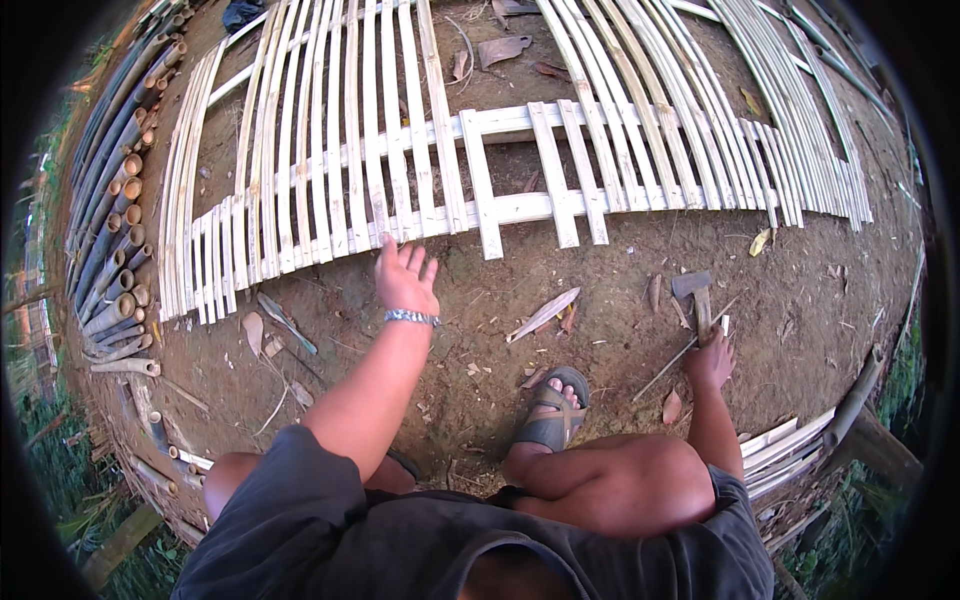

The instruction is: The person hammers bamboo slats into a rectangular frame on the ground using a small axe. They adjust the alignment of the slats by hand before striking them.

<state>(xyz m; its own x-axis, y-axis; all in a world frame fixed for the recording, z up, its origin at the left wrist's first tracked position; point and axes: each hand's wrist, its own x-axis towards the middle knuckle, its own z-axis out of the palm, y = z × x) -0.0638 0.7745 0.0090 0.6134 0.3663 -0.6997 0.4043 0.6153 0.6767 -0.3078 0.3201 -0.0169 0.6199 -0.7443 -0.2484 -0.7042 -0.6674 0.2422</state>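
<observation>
Bare dirt yard, bamboo clutter around.
Stack of round cut bamboo poles [112, 230] far left; dry brown leaves [503, 48] on soil; loose pale split-bamboo strips [790, 445] lower right; grey strap sandal [552, 408].

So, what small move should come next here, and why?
Probably lift the hatchet off the dirt. The right hand already grips its handle while the head lies on the ground, and the left hand is open, reaching toward the lower ends of the bamboo slat panel, not yet touching a slat.
</observation>
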